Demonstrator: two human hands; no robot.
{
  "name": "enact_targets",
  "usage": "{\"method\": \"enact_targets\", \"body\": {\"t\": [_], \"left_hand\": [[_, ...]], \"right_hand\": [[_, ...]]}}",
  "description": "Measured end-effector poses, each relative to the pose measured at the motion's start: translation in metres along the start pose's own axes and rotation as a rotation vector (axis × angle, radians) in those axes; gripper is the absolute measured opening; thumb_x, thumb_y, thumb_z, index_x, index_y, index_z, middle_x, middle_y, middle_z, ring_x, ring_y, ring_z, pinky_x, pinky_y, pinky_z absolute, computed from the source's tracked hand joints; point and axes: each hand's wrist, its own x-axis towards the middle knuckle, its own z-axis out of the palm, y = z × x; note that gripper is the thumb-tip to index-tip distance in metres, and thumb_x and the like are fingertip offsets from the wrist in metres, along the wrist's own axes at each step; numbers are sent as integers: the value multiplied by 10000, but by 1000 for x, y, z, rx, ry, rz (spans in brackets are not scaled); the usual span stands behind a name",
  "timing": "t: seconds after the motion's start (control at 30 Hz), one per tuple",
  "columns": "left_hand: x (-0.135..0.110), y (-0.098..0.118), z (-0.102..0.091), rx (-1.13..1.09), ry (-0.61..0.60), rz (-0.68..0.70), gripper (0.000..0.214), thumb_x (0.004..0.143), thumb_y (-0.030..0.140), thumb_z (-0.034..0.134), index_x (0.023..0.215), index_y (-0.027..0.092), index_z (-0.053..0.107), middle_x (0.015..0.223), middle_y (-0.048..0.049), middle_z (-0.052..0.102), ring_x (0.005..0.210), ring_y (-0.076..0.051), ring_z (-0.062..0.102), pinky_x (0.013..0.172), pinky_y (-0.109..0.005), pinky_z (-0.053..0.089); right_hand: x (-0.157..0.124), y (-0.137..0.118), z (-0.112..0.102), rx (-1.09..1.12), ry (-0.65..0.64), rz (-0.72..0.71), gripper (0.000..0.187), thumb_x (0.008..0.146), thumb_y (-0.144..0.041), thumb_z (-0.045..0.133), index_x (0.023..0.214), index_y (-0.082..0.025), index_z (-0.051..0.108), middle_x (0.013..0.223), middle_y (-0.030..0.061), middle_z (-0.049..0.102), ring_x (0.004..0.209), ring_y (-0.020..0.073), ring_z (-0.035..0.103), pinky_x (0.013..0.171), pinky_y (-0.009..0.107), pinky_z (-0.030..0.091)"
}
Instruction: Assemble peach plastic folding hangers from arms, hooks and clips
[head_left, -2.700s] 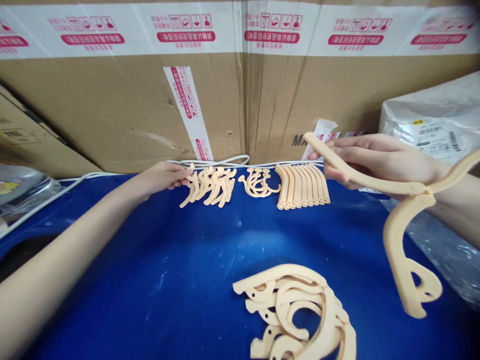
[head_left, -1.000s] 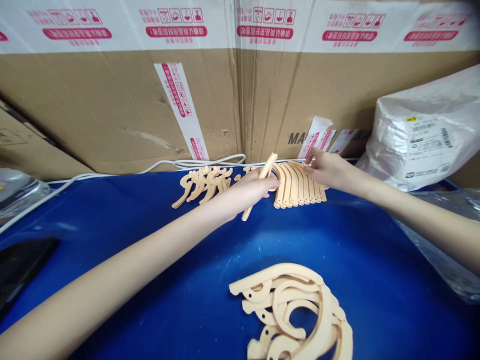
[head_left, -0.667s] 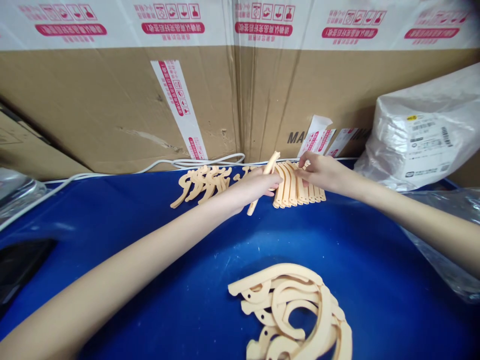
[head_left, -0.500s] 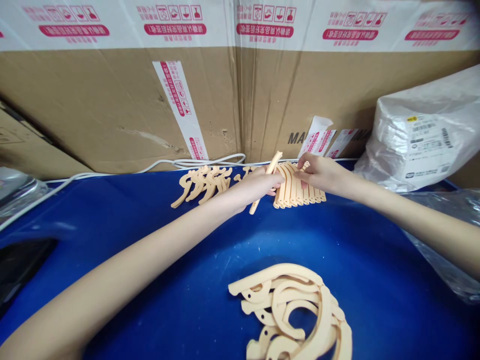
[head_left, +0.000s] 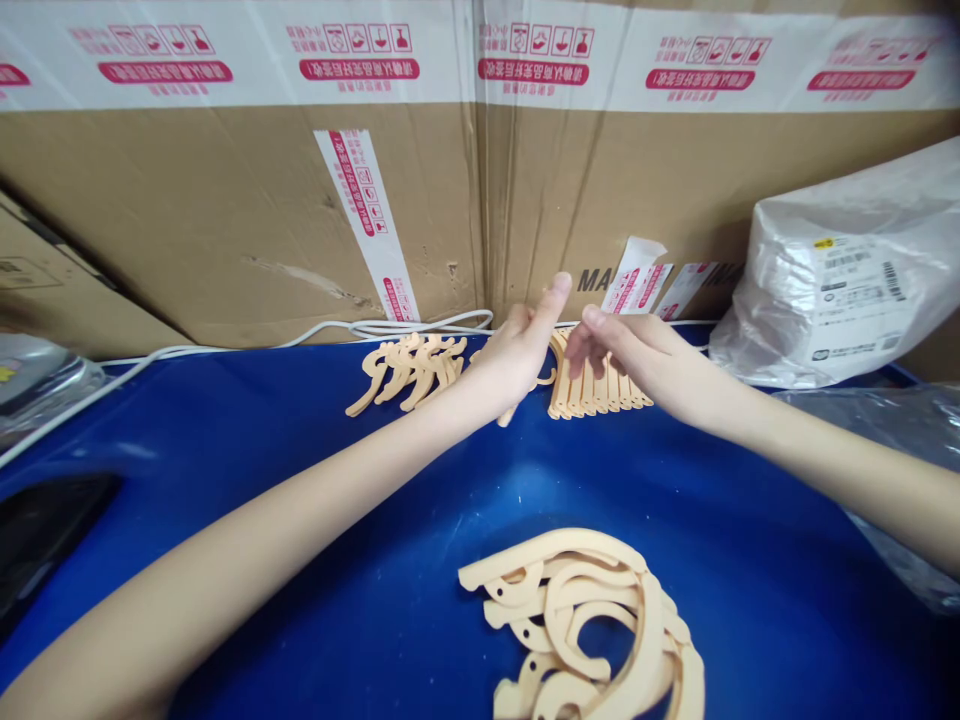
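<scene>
My left hand (head_left: 517, 345) is over the middle of the row at the back, its thumb raised and stretched out. Its other fingers are hidden behind it. Below the palm the end of a beige hanger arm (head_left: 507, 414) sticks out; whether the fingers touch it is hidden. My right hand (head_left: 619, 350) hovers with loosely bent fingers, apart from the thumb, over a neat row of beige hanger arms (head_left: 600, 395). Nothing shows in its fingers. Beside the left wrist lie several beige hook-shaped hanger pieces (head_left: 424, 370). A curved hook (head_left: 547, 379) shows between my hands.
Nearer on the blue table (head_left: 337, 570) lies a heap of curved beige hanger parts (head_left: 555, 545). Cardboard boxes (head_left: 247, 210) stand along the back, with a white cable (head_left: 322, 327) before them. A wrapped parcel (head_left: 847, 270) sits right; a black object (head_left: 52, 530) lies left.
My left thumb has lifted off the hanger arm it was pressing, and the arm's upper part is now hidden. My right hand has shifted slightly left, towards my left hand.
</scene>
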Motion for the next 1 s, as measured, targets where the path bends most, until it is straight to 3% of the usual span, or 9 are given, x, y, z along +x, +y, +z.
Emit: {"method": "enact_targets", "body": {"t": [0.13, 0.27, 0.37, 0.5, 0.6, 0.7, 0.8, 0.87, 1.0], "left_hand": [[-13, 21, -10, -2, 81, 155, 412, 951, 522, 408, 724, 184, 468, 673, 1, 501, 625, -125, 527, 578, -241, 400], [-31, 40, -34, 145, 125, 297, 342, 980, 292, 388, 667, 178, 463, 642, 12, 471, 609, -101, 469, 590, -222, 376], [-44, 50, -53, 292, 131, 313, 328, 942, 272, 436, 636, 170, 495, 584, 31, 392, 554, -89, 373, 544, -211, 301], [-55, 55, -66, 347, 84, 261, 326, 903, 306, 476, 610, 170, 526, 531, 42, 310, 494, -83, 285, 489, -217, 209], [-57, 53, -67, 343, 24, 275, 344, 901, 316, 474, 588, 175, 480, 542, 37, 326, 499, -88, 299, 479, -222, 211], [-59, 46, -61, 380, -13, 300, 362, 929, 307, 429, 589, 186, 398, 560, 37, 353, 513, -94, 339, 499, -225, 250], [-61, 37, -51, 491, 20, 341, 320, 964, 292, 366, 658, 200, 387, 590, 37, 404, 541, -107, 398, 546, -233, 281], [-60, 30, -45, 567, 49, 355, 260, 972, 285, 344, 734, 208, 416, 616, 38, 418, 552, -116, 417, 564, -240, 283], [-49, 14, -41, 671, 71, 239, 231, 980, 327, 309, 865, 215, 474, 639, 32, 428, 565, -145, 432, 583, -253, 282]], "right_hand": [[-4, -26, 4, 178, -17, -58, 364, 886, -530, 527, 890, -191, 661, 784, 13, 653, 676, 144, 555, 583, 256, 382], [-4, -31, -7, 214, 49, -27, 347, 881, -499, 553, 800, -182, 670, 661, -7, 586, 590, 120, 508, 520, 246, 348], [-6, -31, -18, 151, 78, -23, 336, 858, -501, 584, 771, -190, 678, 650, -7, 584, 562, 116, 490, 493, 247, 336], [-8, -35, -25, 68, 127, -95, 286, 854, -488, 597, 919, -224, 685, 800, 9, 656, 634, 136, 538, 518, 252, 379], [-9, -35, -24, -130, 160, -211, 268, 918, -448, 510, 993, -227, 643, 856, 25, 657, 698, 158, 567, 560, 264, 400], [-10, -31, -20, -529, 192, -331, 245, 952, -325, 413, 987, -197, 619, 885, 83, 654, 775, 217, 593, 591, 300, 382], [-10, -25, -15, -759, 121, -308, 205, 869, -176, 399, 936, -167, 592, 810, 109, 635, 638, 212, 567, 516, 306, 310], [-9, -21, -14, -624, 14, -200, 146, 850, -185, 410, 855, -173, 555, 667, 62, 581, 497, 163, 495, 475, 292, 295], [-5, -13, -18, 95, -135, 96, 243, 950, -322, 360, 795, -193, 496, 542, -36, 433, 365, 79, 356, 377, 237, 271]]}}
